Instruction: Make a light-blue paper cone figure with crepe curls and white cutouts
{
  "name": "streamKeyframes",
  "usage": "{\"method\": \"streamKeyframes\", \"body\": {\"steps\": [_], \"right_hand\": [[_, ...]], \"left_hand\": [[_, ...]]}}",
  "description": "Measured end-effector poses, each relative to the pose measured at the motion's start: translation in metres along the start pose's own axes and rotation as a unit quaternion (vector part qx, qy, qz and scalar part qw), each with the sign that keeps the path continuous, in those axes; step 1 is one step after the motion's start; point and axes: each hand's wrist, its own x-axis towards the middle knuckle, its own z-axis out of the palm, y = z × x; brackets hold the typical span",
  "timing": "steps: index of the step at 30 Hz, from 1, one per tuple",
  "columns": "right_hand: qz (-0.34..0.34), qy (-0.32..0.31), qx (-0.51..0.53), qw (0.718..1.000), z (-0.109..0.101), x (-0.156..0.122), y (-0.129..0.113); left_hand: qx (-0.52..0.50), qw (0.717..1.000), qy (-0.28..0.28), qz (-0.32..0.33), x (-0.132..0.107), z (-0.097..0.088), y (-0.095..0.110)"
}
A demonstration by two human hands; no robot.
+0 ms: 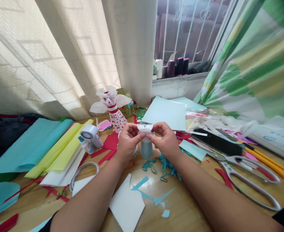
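Note:
My left hand (129, 141) and my right hand (162, 138) meet above the wooden table, pinching a small folded piece of white paper (145, 128) between their fingertips. Blue shows at its middle. Directly below it stands a pale blue bottle (146, 148), its top hidden behind my fingers. Just left of my left hand rises a paper figure with a red-dotted white dress (116, 120). A pale blue card sheet (163, 112) lies beyond my right hand.
Large steel-handled scissors (243, 175) lie at the right, near a black strip and orange sticks. Teal and yellow paper sheets (52, 148) and a white tape dispenser (90, 137) sit at the left. Paper scraps cover the table's front. Curtains and a barred window stand behind.

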Motion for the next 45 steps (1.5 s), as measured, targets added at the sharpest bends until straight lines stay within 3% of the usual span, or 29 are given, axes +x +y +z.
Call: {"method": "streamKeyframes", "body": {"steps": [10, 23, 31, 45], "right_hand": [[0.007, -0.020, 0.015, 1.000, -0.002, 0.001, 0.001], [-0.004, -0.044, -0.004, 0.999, -0.006, 0.002, -0.003], [0.027, -0.066, 0.036, 0.997, -0.005, 0.004, -0.006], [0.062, -0.040, 0.079, 0.994, 0.003, 0.007, -0.007]], "left_hand": [[-0.017, 0.997, -0.044, -0.053, 0.001, -0.003, 0.002], [0.009, 0.999, -0.026, -0.041, -0.001, 0.003, 0.007], [0.020, 0.999, -0.036, -0.034, -0.001, 0.002, 0.006], [0.029, 0.998, -0.048, -0.038, -0.001, 0.001, 0.004]]}}
